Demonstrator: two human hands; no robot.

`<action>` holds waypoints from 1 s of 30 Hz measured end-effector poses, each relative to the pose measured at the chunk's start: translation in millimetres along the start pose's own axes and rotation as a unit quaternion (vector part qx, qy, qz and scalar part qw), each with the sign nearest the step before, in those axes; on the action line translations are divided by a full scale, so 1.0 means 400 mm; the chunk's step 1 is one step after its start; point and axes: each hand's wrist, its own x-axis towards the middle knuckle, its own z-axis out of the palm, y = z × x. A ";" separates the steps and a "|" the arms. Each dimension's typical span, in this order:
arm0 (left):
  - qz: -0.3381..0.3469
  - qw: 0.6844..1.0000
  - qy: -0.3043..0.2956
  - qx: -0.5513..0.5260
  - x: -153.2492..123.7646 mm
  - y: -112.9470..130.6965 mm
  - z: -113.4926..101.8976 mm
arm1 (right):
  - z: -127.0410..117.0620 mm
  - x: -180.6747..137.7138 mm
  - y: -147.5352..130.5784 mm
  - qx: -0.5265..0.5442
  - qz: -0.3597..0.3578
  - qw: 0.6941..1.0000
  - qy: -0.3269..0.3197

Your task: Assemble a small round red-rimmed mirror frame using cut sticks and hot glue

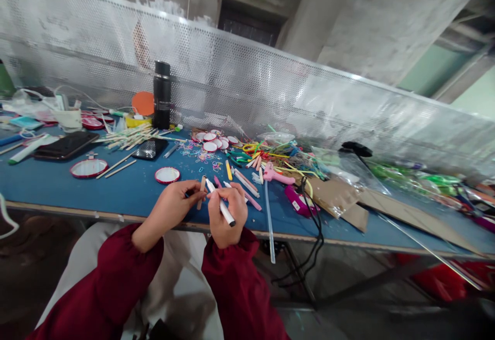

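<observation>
Between the thumb and fingers of my left hand (pixel 176 203) a flat wooden craft stick (pixel 201 193) is pinched upright, near the table's front edge. My right hand (pixel 228 213) grips a white marker (pixel 220 202) with a black end pointing down toward me. The marker's other end comes close to the stick's upper part; whether they touch I cannot tell. Just beyond my hands lie several pens or sticks in pink and white (pixel 246 182) and a yellow one (pixel 229 170). A round red-rimmed white disc (pixel 167 175) rests beyond my left hand.
On the blue table (pixel 127 195) are a black phone (pixel 150 148), a dark bottle (pixel 161 95), and a pile of thin wooden sticks (pixel 135 136). To the right lie a pink glue gun (pixel 278 175), a purple device (pixel 300 200) with a black cord, and cardboard (pixel 332 195). A perforated metal screen (pixel 232 82) stands behind.
</observation>
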 end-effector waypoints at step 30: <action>-0.002 1.000 0.003 -0.004 0.002 0.002 0.001 | -0.003 -0.001 0.002 0.008 0.006 1.000 -0.020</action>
